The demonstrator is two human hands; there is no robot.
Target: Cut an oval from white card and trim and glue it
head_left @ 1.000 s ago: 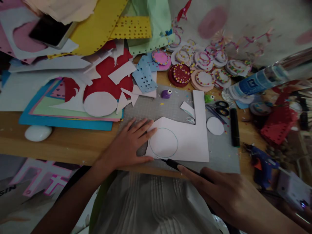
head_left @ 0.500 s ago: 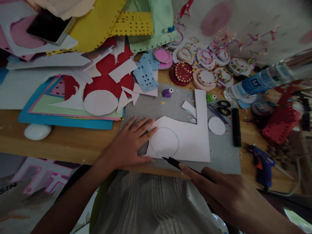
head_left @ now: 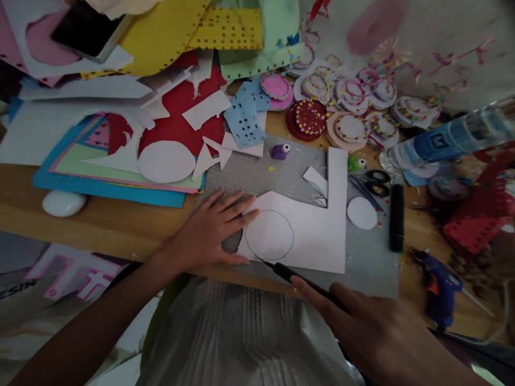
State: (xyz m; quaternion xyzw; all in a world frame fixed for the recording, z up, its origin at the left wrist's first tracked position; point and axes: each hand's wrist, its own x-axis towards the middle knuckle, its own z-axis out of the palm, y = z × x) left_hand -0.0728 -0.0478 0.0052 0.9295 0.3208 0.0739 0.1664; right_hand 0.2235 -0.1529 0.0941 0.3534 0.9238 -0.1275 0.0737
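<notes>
A white sheet of card (head_left: 317, 236) with a notched upper edge lies on the grey cutting mat (head_left: 370, 268). A circle is drawn on it in a thin blue-green line. My left hand (head_left: 213, 230) rests flat with fingers spread, its fingertips on the card's left side. In my right hand (head_left: 370, 321) is a slim black craft knife (head_left: 298, 279), held like a pen. Its pointed tip touches the card at the lower left of the drawn circle. A cut white disc (head_left: 362, 213) lies right of the card.
Scissors (head_left: 378, 183), a black marker (head_left: 396, 217) and a blue glue gun (head_left: 438, 289) lie to the right, below a water bottle (head_left: 446, 136). Decorated paper discs (head_left: 309, 119) stand at the back. Coloured sheets (head_left: 112, 182) and a white oval object (head_left: 64, 203) are at left.
The knife tip has moved a little left along the bottom of the drawn circle. My left hand stays on the card. The whole view has shifted slightly.
</notes>
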